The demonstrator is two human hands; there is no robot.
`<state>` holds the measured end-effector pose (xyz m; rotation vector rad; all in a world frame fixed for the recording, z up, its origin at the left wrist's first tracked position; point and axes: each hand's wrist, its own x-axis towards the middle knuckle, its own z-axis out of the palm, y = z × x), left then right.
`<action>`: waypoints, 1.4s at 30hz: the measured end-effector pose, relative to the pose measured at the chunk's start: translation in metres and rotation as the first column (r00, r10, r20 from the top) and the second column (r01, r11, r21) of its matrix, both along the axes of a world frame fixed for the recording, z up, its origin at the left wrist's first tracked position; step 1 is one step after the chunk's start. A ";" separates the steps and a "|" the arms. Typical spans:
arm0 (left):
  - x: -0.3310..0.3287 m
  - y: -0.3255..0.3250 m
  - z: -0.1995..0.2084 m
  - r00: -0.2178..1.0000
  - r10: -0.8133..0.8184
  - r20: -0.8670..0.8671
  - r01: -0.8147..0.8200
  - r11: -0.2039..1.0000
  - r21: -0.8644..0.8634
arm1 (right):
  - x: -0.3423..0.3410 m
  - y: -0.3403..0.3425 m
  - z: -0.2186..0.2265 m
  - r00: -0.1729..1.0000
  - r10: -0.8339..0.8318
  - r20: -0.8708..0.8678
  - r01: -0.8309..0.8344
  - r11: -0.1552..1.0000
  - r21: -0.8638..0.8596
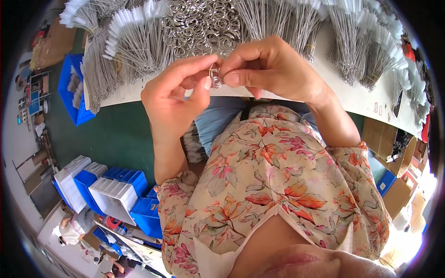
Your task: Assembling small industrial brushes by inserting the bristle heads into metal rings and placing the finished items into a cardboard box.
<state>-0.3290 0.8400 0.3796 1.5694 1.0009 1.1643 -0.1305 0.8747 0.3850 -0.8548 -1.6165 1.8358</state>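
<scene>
Both my hands are raised close together above the near edge of the table. Between thumb and fingers, my left hand [174, 90] pinches a shiny metal ring [213, 71]. Just below it are several small wire loops [217, 82], gathered at the fingertips. My right hand [278, 69] meets them from the other side, its thumb and index finger closed on the loops. Whether the loops hang on the ring is too small to tell. Beyond my hands lies a heap of loose metal rings [204, 25].
Bundles of wire-stemmed brushes [134, 41] with white bristles lie left of the rings, and more bundles [347, 46] lie right on the white table [371, 104]. A blue bin [76, 99] stands at left. Stacked crates [116, 192] stand lower left; cardboard boxes [387, 141] at right.
</scene>
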 end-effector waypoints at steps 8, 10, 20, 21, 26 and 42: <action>-0.026 0.020 -0.018 0.989 0.011 0.146 0.044 0.929 -0.367 | -0.007 -0.014 -0.051 0.964 -0.242 0.106 0.199 0.930 0.309; -0.065 0.026 -0.020 0.939 0.215 -0.269 -0.262 0.953 -0.152 | -0.001 -0.030 -0.073 0.866 -0.409 0.287 0.075 0.674 0.735; -0.301 0.128 -0.055 0.151 0.507 -0.849 -0.576 0.743 0.341 | 0.020 -0.041 -0.116 0.766 -0.604 0.221 0.008 0.351 0.936; -0.297 0.133 -0.057 0.119 0.465 -0.878 -0.617 0.727 0.301 | 0.021 -0.042 -0.116 0.761 -0.610 0.220 0.009 0.348 0.937; -0.255 0.139 -0.049 0.168 0.568 -0.805 -0.671 0.665 0.329 | 0.028 -0.044 -0.117 0.754 -0.610 0.244 0.028 0.400 0.916; -0.251 0.138 -0.062 0.589 0.361 -0.722 -0.700 0.676 -0.233 | 0.059 0.113 -0.069 0.269 -0.702 0.660 -0.053 0.673 0.738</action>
